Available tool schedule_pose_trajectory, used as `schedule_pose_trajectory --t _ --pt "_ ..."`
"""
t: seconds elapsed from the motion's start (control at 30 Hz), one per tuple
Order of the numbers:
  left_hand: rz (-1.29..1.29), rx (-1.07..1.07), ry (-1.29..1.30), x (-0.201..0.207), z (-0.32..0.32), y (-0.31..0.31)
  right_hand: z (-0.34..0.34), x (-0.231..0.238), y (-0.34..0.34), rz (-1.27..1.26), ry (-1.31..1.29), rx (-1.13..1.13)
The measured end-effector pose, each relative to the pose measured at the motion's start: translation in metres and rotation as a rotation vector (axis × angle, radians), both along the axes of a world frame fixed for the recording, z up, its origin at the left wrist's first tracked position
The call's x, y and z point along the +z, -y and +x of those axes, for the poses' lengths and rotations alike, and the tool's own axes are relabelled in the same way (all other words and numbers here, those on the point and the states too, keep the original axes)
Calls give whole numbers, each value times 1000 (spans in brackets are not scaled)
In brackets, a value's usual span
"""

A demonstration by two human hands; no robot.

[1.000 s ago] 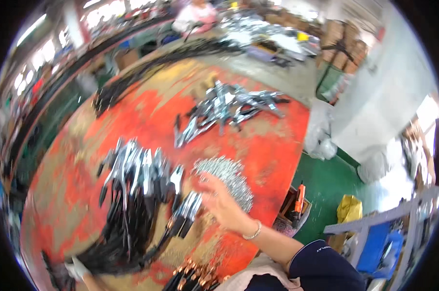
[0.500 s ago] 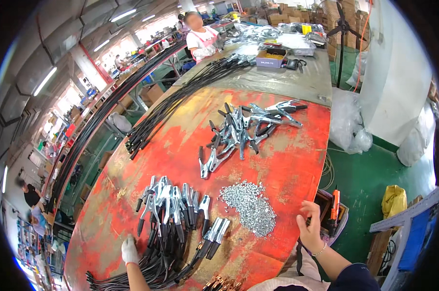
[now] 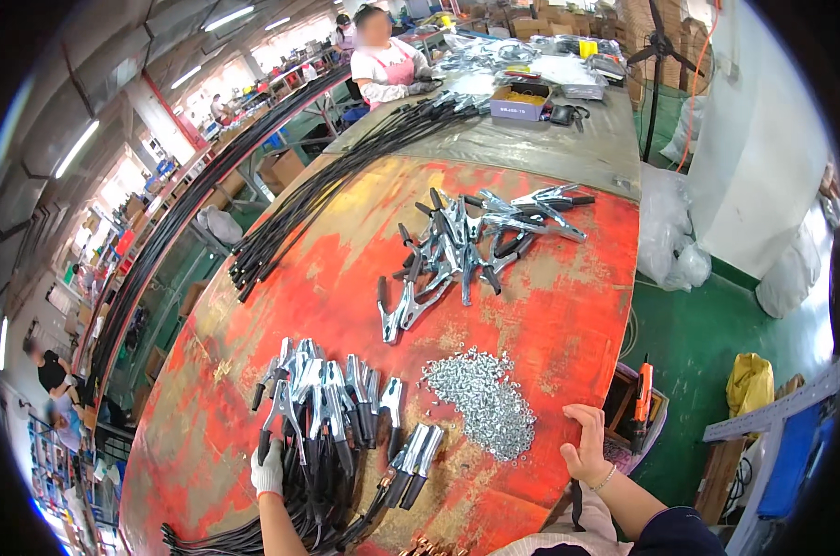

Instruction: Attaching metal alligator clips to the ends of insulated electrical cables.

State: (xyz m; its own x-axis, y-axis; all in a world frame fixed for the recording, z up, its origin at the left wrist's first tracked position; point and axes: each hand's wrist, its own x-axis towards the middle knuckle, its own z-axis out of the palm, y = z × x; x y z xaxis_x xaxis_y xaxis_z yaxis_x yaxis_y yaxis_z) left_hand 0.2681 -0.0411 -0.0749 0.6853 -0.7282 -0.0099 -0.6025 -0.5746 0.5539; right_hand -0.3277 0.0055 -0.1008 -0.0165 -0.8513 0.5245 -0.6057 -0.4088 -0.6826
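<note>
My left hand [image 3: 267, 470], in a white glove, is at the left side of a bunch of silver spring clamps [image 3: 323, 385] with black handles and black cables. Its fingers close around the black handle of the outermost clamp [image 3: 284, 400]; the palm side is hidden. My bare right hand [image 3: 587, 447] is open at the table's right edge, thumb and fingers apart, holding nothing. Between the hands lie a heap of small silver nuts [image 3: 485, 403] and a few cabled clamps [image 3: 417, 463] set apart from the bunch.
A loose pile of clamps [image 3: 476, 236] lies farther up the red, worn table [image 3: 327, 259]. Black cables [image 3: 346, 190] stretch along its left side. An orange-handled tool [image 3: 642, 394] stands in a bin at the right edge. Copper-coloured parts [image 3: 429, 547] lie nearest me. A person [image 3: 383, 65] stands at the far end.
My left hand has moved right and slightly up, from beside the bunch onto a clamp's handle. The right hand stays open at the table edge. The view has shifted slightly.
</note>
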Motion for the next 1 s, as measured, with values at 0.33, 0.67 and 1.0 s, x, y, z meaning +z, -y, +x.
schedule_pose_trajectory --t 0.33,0.67,1.0 --pt "-78 -33 -220 -6 3 -2 2 3 2 6 17 -2" --pt "-83 -9 -177 -16 11 0 3 2 2 41 54 -6" --pt "-124 -49 -137 -9 4 -1 1 3 3 12 78 22"
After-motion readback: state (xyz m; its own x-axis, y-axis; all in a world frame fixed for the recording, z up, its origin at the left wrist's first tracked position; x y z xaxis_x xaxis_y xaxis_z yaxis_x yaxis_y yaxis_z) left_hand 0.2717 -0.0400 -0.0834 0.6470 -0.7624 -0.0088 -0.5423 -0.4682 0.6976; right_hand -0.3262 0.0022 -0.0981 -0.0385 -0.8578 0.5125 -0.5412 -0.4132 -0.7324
